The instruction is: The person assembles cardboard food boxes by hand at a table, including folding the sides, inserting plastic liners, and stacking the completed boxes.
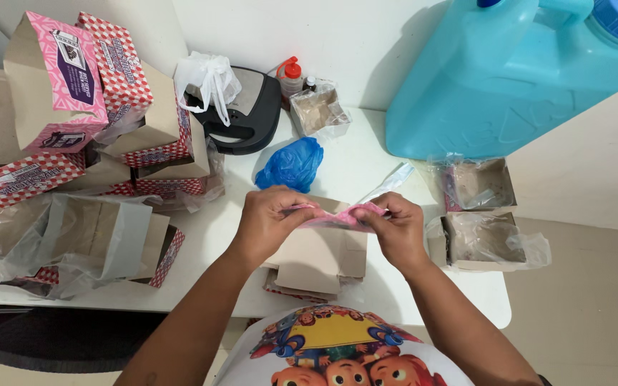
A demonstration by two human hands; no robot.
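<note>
White table point(366, 154), near its front edge: left hand point(270, 218) and right hand point(395, 225) pinch opposite ends of a flattened pink carton point(334, 216), its long axis running left-right between them.

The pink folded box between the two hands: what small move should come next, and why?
Probably pull the two sides apart to open it. The left hand and right hand both pinch the pink box at its top edge, and it looks flat, above the flat boxes.

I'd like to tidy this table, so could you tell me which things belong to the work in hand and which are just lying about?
In hand:
left hand
right hand
pink carton
flat cartons

Lying about:
blue water jug
blue plastic bag
black appliance
stacked folded boxes
</note>
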